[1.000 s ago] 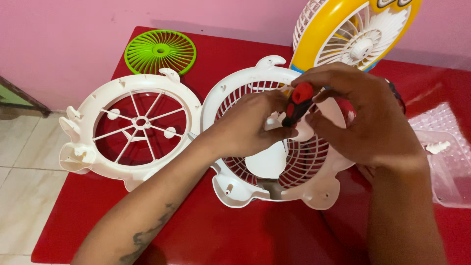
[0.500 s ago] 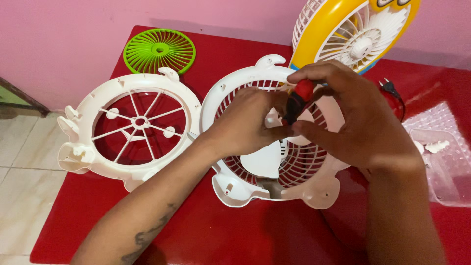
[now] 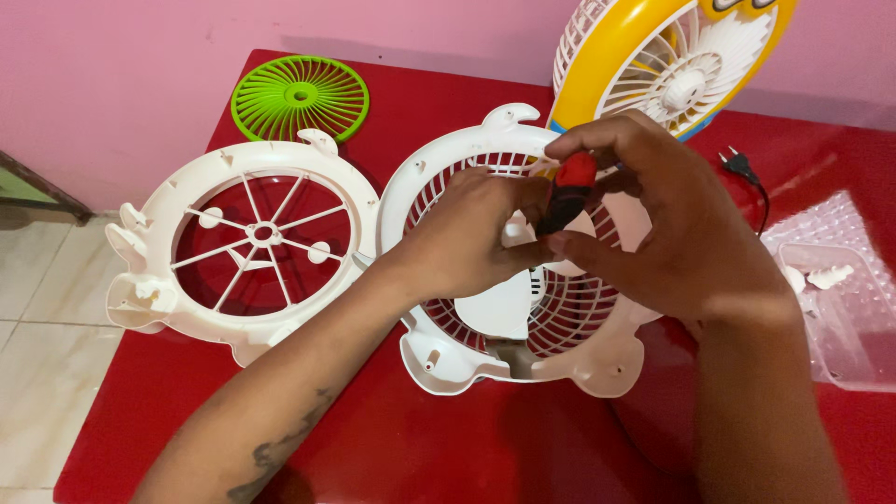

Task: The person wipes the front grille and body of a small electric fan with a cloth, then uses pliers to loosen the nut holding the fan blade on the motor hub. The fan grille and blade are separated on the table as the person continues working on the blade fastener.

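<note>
Both hands over white fan housing (image 3: 523, 336) | right hand (image 3: 672, 233) grips screwdriver (image 3: 567, 191)

Screwdriver (image 3: 567, 198) tip hidden behind hands — yellow fan (image 3: 674, 58) cut off.

On the table (image 3: 392, 448), the fan housing (image 3: 523, 355) lies in the middle, the open frame (image 3: 168, 308) just left of it. The round grille (image 3: 300, 96) lies far left, the assembled fan (image 3: 672, 65) far right, the plastic tray (image 3: 849, 308) at the right edge.
</note>
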